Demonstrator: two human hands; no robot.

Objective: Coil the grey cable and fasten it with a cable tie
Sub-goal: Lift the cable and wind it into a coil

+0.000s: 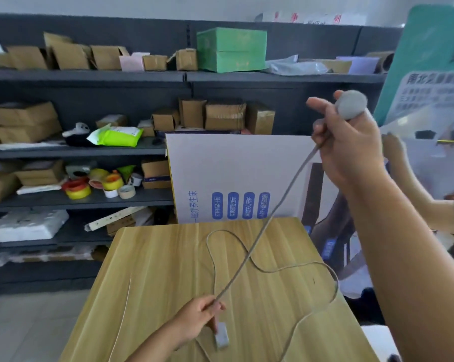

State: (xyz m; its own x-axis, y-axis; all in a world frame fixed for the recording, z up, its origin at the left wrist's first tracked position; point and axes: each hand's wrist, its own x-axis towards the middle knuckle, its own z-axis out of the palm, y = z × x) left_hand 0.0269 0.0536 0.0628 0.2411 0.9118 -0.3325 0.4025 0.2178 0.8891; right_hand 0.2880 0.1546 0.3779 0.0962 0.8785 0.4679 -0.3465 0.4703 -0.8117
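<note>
Bare table (155,270) left of cable (266,270) loops

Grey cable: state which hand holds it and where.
Both hands. The right hand holds up the thin grey cable by its round grey end; the left hand pinches it beside its rectangular plug, above the wooden table.

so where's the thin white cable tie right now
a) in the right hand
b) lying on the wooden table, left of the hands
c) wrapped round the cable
b: the thin white cable tie lies loose on the light wooden table, untouched, while both hands hold the grey cable.
</note>
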